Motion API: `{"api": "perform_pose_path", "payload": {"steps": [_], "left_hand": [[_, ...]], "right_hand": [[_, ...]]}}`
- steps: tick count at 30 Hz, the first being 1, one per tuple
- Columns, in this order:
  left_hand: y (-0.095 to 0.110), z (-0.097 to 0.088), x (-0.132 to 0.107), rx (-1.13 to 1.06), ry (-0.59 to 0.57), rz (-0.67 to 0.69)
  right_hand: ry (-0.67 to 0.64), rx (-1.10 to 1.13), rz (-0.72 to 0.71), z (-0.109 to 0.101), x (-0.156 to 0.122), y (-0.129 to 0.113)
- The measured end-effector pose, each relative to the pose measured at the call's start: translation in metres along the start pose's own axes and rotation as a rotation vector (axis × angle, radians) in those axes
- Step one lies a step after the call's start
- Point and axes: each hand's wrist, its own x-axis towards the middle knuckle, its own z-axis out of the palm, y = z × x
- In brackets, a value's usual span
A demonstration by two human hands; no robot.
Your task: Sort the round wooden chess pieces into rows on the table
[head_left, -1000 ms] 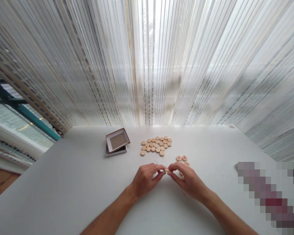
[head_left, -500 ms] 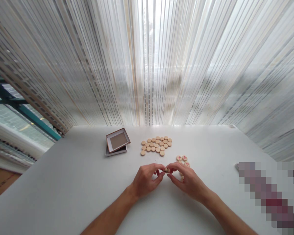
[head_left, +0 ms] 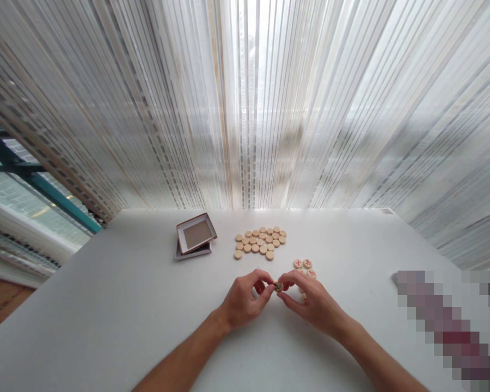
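Observation:
Between the fingertips of my left hand (head_left: 245, 296) and my right hand (head_left: 310, 296) is a round wooden Chinese chess piece (head_left: 278, 286) with a dark mark on its face. Both hands pinch it just above the table. Partly behind my right hand lie several chess pieces with red characters (head_left: 307, 263), some of them hidden by the fingers. Farther back, a cluster of plain-side-up chess pieces (head_left: 255, 248) sits close together on the table.
An open box lid (head_left: 210, 220) rests tilted on a grey box tray (head_left: 194, 253) at the back left of the white table (head_left: 126, 294). A pixelated object (head_left: 441, 326) lies at the right. Striped sheer curtains (head_left: 245, 136) hang behind the table.
The piece between my fingers has turned, so its dark-marked face shows more now. Both hands stay in nearly the same place; the pieces on the table have not moved.

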Motion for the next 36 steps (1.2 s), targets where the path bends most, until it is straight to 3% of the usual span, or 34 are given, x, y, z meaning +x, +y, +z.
{"api": "perform_pose_path", "payload": {"steps": [36], "left_hand": [[0.007, -0.0007, -0.0001, -0.104, -0.075, -0.022]], "right_hand": [[-0.022, 0.011, 0.068, -0.0011, -0.0005, -0.0006]]}}
